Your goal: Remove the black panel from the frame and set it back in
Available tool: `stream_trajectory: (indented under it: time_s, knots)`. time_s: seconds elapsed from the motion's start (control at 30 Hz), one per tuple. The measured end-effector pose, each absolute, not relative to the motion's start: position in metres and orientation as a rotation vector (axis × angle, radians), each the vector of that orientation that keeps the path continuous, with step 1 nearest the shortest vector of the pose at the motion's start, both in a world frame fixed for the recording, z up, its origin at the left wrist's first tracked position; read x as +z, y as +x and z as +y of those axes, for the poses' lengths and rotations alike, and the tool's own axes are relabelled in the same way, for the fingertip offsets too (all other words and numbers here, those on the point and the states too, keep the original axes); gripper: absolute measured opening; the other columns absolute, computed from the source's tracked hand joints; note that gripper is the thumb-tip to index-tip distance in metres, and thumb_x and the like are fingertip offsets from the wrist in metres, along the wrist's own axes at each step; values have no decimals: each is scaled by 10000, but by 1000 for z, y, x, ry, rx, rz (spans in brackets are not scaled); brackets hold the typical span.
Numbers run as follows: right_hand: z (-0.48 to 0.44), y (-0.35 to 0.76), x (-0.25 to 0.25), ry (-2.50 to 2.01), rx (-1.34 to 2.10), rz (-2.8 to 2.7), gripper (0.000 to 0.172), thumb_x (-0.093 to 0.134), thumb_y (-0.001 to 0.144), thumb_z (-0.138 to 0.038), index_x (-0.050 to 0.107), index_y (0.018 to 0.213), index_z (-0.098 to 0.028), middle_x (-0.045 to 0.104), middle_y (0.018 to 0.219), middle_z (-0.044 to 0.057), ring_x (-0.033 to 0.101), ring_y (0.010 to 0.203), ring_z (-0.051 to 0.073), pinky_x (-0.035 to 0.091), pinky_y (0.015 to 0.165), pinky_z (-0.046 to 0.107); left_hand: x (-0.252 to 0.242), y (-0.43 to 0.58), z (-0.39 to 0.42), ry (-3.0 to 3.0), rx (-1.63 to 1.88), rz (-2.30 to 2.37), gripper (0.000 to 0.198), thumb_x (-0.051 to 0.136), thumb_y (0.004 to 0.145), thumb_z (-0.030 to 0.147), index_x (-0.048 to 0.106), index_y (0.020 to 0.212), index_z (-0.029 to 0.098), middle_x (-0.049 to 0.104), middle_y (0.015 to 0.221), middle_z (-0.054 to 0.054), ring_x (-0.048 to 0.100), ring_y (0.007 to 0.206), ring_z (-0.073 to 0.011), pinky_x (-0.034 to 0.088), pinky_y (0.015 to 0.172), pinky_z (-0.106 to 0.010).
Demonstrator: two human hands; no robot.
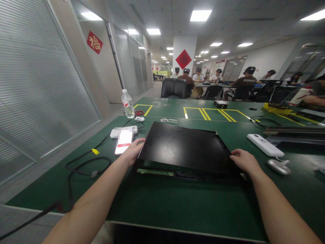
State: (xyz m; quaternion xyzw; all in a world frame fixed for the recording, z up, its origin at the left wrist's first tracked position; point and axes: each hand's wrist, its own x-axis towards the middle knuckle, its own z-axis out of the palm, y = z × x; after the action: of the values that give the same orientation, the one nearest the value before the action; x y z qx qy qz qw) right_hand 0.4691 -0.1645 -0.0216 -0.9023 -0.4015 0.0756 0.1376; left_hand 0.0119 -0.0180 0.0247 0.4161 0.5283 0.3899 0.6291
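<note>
Between my hands is a flat black display panel, tilted, with its near edge raised off the green table. My left hand grips the panel's left edge, fingers partly hidden behind it. At the right edge, my right hand is closed on the panel near its front corner. Under the near edge shows a green circuit board strip beside a dark strip. A black frame piece runs along the panel's right side.
Left of the panel are a lit phone, a black cable and a water bottle. A caliper lies beyond it. To the right are a white power bank and a silver mouse-like device. Several people sit farther back.
</note>
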Motion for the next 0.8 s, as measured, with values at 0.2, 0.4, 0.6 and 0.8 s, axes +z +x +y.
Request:
stream_trajectory:
  time_s: [0.2,0.4,0.6,0.8]
  knots:
    - [-164,468,-22,-2620,180,-1168,254,598,819,-311,752,1002,-226,749,968,86,707,906,266,520,729,333,24,11,-18,975,898,1192,412,843,765,238,622,1109,181,708,678,-8,657,518,-158,498,488,-229]
    - [-164,468,-22,-2611,182,-1162,247,603,826,-316,750,999,-220,752,956,89,709,878,268,513,701,332,26,11,-19,976,951,1151,333,801,800,181,619,1079,184,739,763,-19,671,556,-149,525,534,-233]
    - [-165,466,-19,-2621,219,-1149,261,589,834,-318,743,1019,-217,750,978,92,709,883,266,517,718,337,24,11,-18,990,968,1142,286,801,805,171,643,1044,171,747,815,-31,676,594,-135,532,562,-221]
    - [-165,463,-17,-2635,232,-1144,270,574,841,-316,734,1037,-219,749,1006,90,706,922,270,515,733,337,17,10,-13,1013,992,1133,304,845,763,211,660,1002,175,742,821,-31,689,639,-149,538,593,-232]
